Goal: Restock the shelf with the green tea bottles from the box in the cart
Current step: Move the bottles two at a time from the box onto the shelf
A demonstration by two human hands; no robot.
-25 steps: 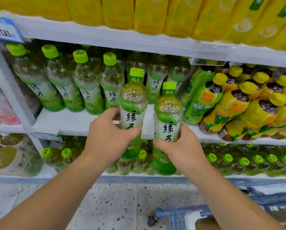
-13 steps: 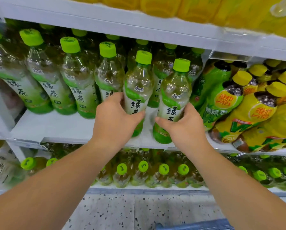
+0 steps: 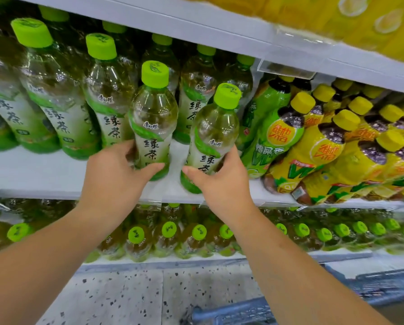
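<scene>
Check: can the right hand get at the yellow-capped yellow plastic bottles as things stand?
Probably not yet: the yellow-capped yellow plastic bottles lie close by, unobstructed, but the right hand grips a green-capped clear plastic bottle.

Left hand (image 3: 116, 177) gripping, right hand (image 3: 222, 184) gripping

Glossy clear plastic bottles (image 3: 153, 127); speckled floor (image 3: 130, 294).

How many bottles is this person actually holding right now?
2. The left bottle is in the left hand, the right bottle in the right hand, both at the front of the middle shelf. Many unheld bottles stand behind them.
</scene>
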